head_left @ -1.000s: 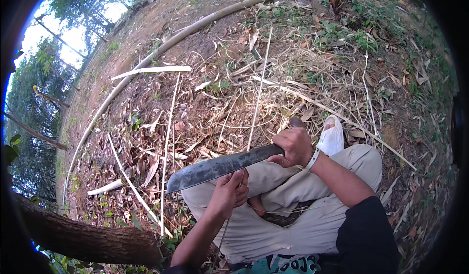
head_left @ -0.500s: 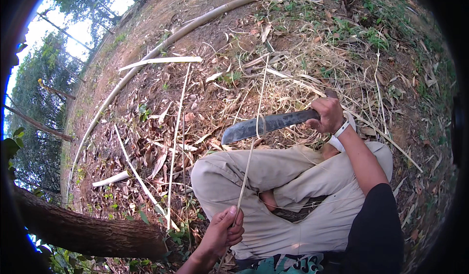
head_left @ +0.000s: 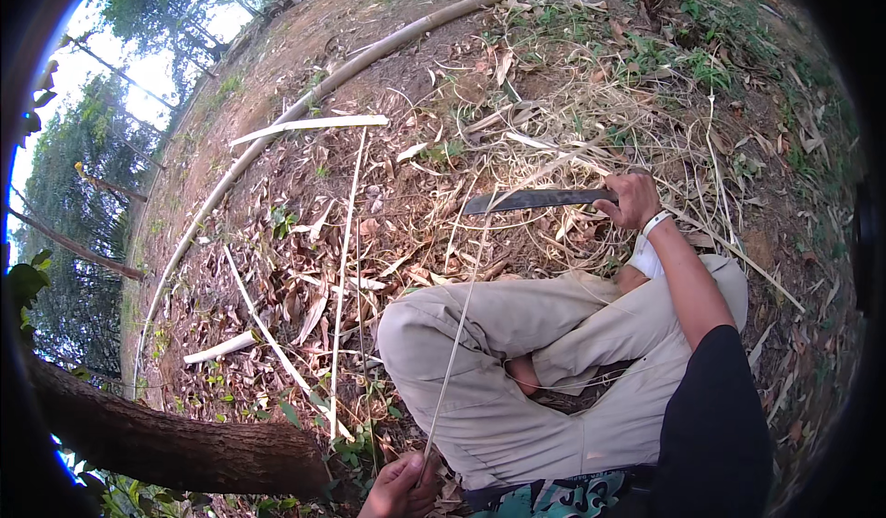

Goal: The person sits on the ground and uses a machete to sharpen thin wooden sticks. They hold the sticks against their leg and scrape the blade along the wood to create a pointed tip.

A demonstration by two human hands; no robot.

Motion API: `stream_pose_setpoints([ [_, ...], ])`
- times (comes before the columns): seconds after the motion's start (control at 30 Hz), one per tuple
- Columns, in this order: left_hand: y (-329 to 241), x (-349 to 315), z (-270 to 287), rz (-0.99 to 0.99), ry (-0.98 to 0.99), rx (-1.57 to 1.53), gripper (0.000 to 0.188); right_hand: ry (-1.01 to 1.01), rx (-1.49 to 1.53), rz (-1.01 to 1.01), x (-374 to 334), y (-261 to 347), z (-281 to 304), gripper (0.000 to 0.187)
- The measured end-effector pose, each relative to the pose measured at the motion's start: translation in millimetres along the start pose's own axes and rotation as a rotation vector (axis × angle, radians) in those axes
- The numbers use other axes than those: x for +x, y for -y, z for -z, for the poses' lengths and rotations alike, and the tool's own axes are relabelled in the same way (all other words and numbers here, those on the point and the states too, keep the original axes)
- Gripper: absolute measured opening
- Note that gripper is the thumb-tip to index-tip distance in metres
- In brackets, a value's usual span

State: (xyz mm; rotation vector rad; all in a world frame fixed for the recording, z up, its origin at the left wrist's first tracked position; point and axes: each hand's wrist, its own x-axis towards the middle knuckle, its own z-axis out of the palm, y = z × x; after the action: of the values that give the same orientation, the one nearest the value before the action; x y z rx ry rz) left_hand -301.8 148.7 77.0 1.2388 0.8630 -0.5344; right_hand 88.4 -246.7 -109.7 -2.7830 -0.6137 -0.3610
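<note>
My right hand (head_left: pixel 631 200) is wrapped round the handle of a machete (head_left: pixel 544 198). Its dark blade points left, out beyond my crossed legs. Down by my left knee, my left hand (head_left: pixel 403 487) pinches one end of a thin pale bamboo strip (head_left: pixel 461 319). From there the strip runs up across my trousers (head_left: pixel 517 324) to the blade near its tip, where the two meet. Whether the edge bites into the strip cannot be made out.
Pale shavings (head_left: pixel 554 162) litter the ground past the blade. Several split bamboo pieces (head_left: pixel 346 259) lie to the left. A long bamboo pole (head_left: pixel 369 56) curves across the far side. At the lower left is a thick trunk (head_left: pixel 185 439).
My left hand has drawn down toward me with the strip. The machete has moved away from my legs, its blade now seen more edge-on. The curl of strip around the blade no longer shows.
</note>
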Motion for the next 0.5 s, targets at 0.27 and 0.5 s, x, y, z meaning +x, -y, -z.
stream_pose_setpoints([
  [0.27, -5, -25, 18, -0.262, -0.223, 0.044, 0.034, -0.438, 0.343, -0.883, 19, -77, -15, 0.079],
  [0.5, -98, 103, -66, -0.469, 0.096, 0.207, 0.017, -0.549, 0.778, -0.28, 7, 25, 29, 0.059],
])
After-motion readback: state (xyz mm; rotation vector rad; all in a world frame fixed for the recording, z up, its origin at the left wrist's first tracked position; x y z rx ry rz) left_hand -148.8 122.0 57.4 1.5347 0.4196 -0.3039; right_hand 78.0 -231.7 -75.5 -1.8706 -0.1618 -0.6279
